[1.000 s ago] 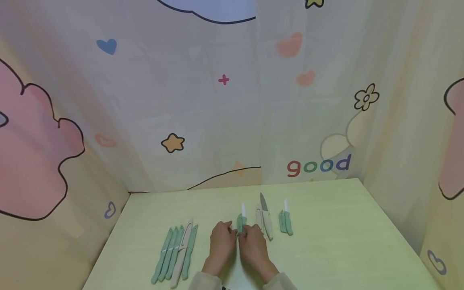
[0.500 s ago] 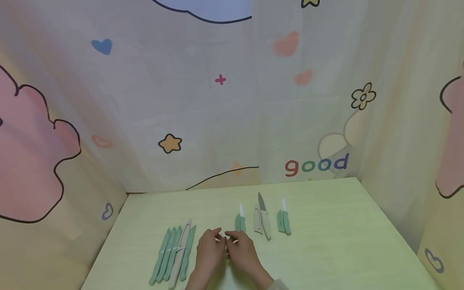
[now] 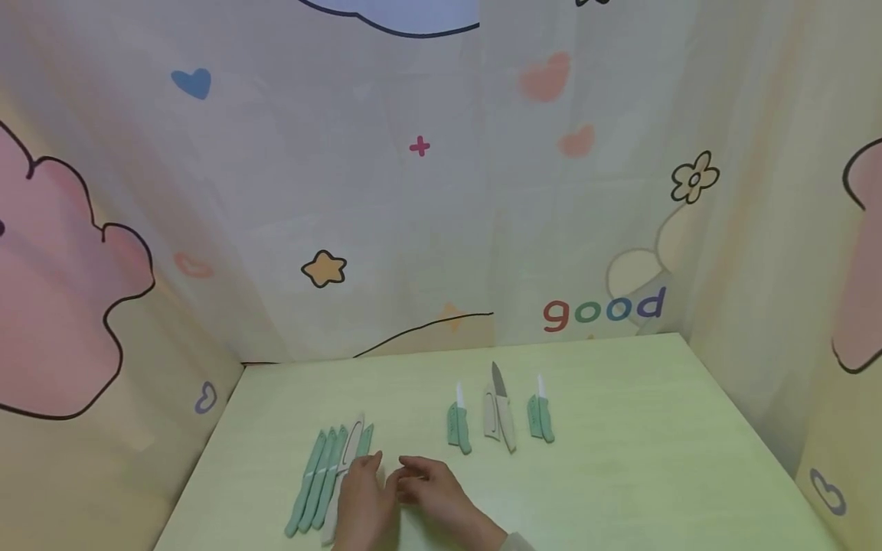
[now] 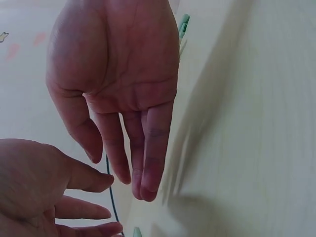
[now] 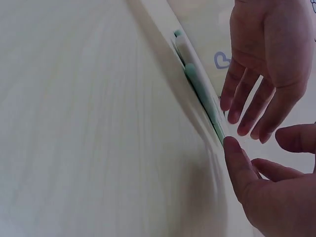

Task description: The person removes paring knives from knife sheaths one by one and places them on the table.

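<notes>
Palms facing each other, my left hand [image 3: 364, 501] and right hand [image 3: 441, 493] hover over the front of the table with nothing between them. Fingers of both are relaxed; the two hands are close together, possibly touching. Beyond the left hand lies a row of sheathed knives: several slim green knives [image 3: 314, 482], a longer beige knife [image 3: 353, 444] and another green knife [image 3: 366, 440]. My left hand hides the lower parts of the last two; contact is unclear. In the right wrist view a green handle [image 5: 197, 86] shows beyond the left hand [image 5: 276, 59].
Farther back lie three bare knives beside their sheaths: a small green-handled knife [image 3: 463, 432] with a green sheath [image 3: 452, 425], a beige-handled knife [image 3: 506, 421] with a beige sheath [image 3: 490, 413], and another green-handled knife [image 3: 545, 421]. A printed curtain [image 3: 372, 191] surrounds the table [image 3: 654, 459].
Both hands have moved left and toward the front, away from the nearest small green-handled knife, which is now uncovered. The left hand now overlaps the sheathed row. The knives look unmoved.
</notes>
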Available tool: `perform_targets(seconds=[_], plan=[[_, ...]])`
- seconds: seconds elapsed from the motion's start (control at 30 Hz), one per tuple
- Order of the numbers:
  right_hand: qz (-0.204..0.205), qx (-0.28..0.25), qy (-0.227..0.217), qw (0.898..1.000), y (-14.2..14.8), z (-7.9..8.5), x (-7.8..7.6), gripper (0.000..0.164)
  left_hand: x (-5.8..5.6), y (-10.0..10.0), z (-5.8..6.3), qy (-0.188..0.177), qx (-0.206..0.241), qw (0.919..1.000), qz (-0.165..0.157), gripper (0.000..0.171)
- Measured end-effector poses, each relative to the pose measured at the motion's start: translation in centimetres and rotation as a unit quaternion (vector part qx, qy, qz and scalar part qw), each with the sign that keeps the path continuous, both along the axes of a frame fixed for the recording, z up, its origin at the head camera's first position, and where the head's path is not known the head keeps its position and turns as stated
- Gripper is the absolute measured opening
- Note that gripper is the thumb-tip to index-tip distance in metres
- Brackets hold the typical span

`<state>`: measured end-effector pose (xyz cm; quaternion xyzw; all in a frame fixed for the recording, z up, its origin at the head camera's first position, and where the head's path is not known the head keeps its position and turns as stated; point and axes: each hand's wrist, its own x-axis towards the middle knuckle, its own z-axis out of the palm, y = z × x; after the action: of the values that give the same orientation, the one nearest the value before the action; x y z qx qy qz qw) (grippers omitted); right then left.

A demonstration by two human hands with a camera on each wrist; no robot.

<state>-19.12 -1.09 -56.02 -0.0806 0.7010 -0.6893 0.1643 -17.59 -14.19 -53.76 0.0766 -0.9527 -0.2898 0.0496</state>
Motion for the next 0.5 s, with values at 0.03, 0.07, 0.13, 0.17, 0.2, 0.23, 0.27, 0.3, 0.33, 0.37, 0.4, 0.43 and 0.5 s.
perform_targets(seconds=[0.03, 0.07, 0.13, 0.17, 0.2, 0.23, 0.27, 0.3, 0.33, 0.37, 0.4, 0.43, 0.5], plan=[[0.005, 0.0, -0.004, 1.0, -0.2, -0.1, 0.1, 0.044, 0.2, -0.3, 0.1, -0.007, -0.009, 0.9999, 0.005, 0.05], [0.01, -0.005, -0.009, 1.0, -0.3, -0.1, 0.2, 0.045, 0.3, -0.5, 0.2, -0.015, -0.015, 0.9997, 0.009, 0.051], [0.02, -0.019, -0.026, 0.999, -0.6, -0.1, 0.4, 0.046, 0.5, -1.0, 0.3, -0.036, -0.025, 0.9989, 0.018, 0.055], [0.025, -0.025, -0.034, 0.999, -0.7, -0.1, 0.6, 0.046, 0.6, -1.2, 0.4, -0.046, -0.031, 0.9983, 0.02, 0.055], [0.03, -0.032, -0.044, 0.998, -0.9, -0.1, 0.6, 0.047, 0.7, -1.3, 0.4, -0.055, -0.035, 0.9976, 0.022, 0.056], [0.034, -0.039, -0.054, 0.997, -1.0, -0.1, 0.7, 0.048, 0.8, -1.5, 0.5, -0.065, -0.039, 0.9969, 0.023, 0.055], [0.039, -0.042, -0.062, 0.996, -1.2, 0.0, 0.8, 0.048, 0.9, -1.6, 0.5, -0.071, -0.042, 0.9963, 0.022, 0.055], [0.045, -0.046, -0.069, 0.996, -1.4, 0.0, 0.8, 0.049, 1.0, -1.7, 0.6, -0.081, -0.043, 0.9955, 0.023, 0.055], [0.049, -0.046, -0.074, 0.995, -1.5, 0.0, 0.9, 0.049, 1.1, -1.8, 0.6, -0.089, -0.044, 0.9948, 0.022, 0.055], [0.054, -0.047, -0.077, 0.994, -1.7, 0.0, 1.0, 0.05, 1.2, -1.8, 0.6, -0.097, -0.046, 0.9941, 0.021, 0.054], [0.057, -0.047, -0.079, 0.994, -1.9, 0.0, 1.0, 0.05, 1.2, -1.8, 0.6, -0.106, -0.047, 0.9931, 0.019, 0.054], [0.06, -0.048, -0.08, 0.994, -2.0, 0.0, 1.1, 0.05, 1.2, -1.8, 0.5, -0.115, -0.047, 0.9921, 0.017, 0.053], [0.061, -0.055, -0.084, 0.993, -2.4, 0.0, 1.3, 0.051, 1.2, -1.8, 0.3, -0.138, -0.05, 0.989, 0.019, 0.052]])
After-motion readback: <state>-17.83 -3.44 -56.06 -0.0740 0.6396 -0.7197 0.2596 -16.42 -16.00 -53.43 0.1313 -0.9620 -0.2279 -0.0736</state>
